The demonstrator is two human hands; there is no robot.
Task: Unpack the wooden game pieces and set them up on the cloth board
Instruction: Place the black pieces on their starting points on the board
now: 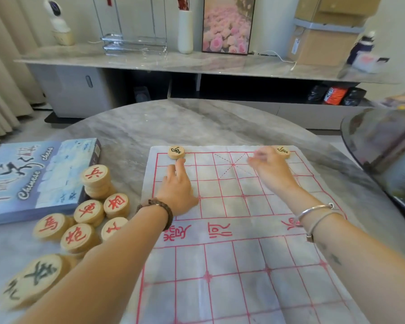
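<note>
Nearest, loose wooden pieces (80, 237) lay heaped on the marble table (131, 127) left of the cloth board (232, 265), a few of them stacked against the game box (40, 174). Farther out, the left hand (177, 185) lay flat on the cloth with straight fingers, holding nothing, its fingertips just beside the far-left piece (176, 152). The right hand (270, 169) was blurred next to the far-right piece (283, 152), so I could not tell its grip; both pieces sat on the board's far corners.

The marble table (131, 132) before me is carrying the cloth board (243, 265) at lower centre, with the game box (33, 178) and wooden pieces (89, 213) lying at left.
</note>
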